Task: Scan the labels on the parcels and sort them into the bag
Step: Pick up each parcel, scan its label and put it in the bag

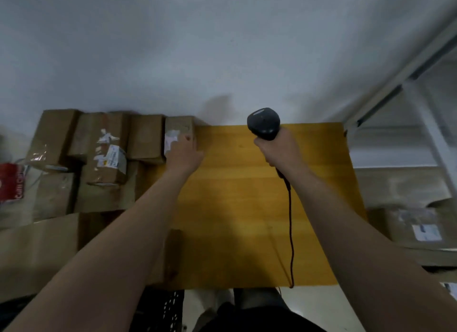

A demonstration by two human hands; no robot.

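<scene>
While the right hand point(279, 150) wraps its fingers round the scanner point(263, 123) above the counter point(242, 198), the left hand point(185, 155) touches a small parcel point(178, 127) at the far edge; whether its fingers grip is unclear.

The left hand point(184, 153) and right hand point(279, 150) lead back into bare forearms; a dark garment point(259, 317) covers the body below.
</scene>
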